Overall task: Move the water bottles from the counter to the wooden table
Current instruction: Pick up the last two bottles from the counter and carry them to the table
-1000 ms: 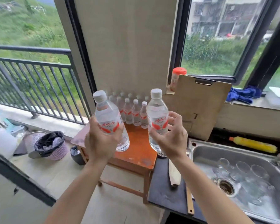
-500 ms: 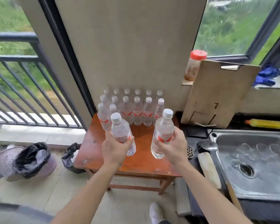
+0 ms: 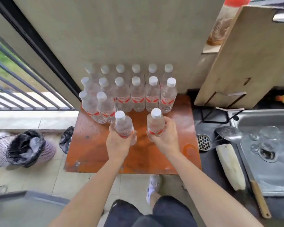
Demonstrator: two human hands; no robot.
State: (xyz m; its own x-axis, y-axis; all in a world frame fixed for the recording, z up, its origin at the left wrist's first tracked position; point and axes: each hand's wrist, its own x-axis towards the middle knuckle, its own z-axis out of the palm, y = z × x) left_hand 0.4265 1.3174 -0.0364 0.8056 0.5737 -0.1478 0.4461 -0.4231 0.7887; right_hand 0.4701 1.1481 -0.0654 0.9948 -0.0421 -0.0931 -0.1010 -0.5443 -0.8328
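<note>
Mid-frame, over wooden table point(image 3: 95, 154): gripping left bottle point(image 3: 123, 126) in left hand point(image 3: 117, 144), right bottle point(image 3: 155, 124) in right hand point(image 3: 166, 140), fingers wrapped round.

Bright, even daylight, soft shadows, slight motion blur, wide-angle bending at edges

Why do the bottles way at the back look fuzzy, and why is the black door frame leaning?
Head view: the back row of clear plastic water bottles with white caps is soft and pale against the beige wall, probably blur. Head view: the wide-angle lens makes the black door frame slant outward.
</note>
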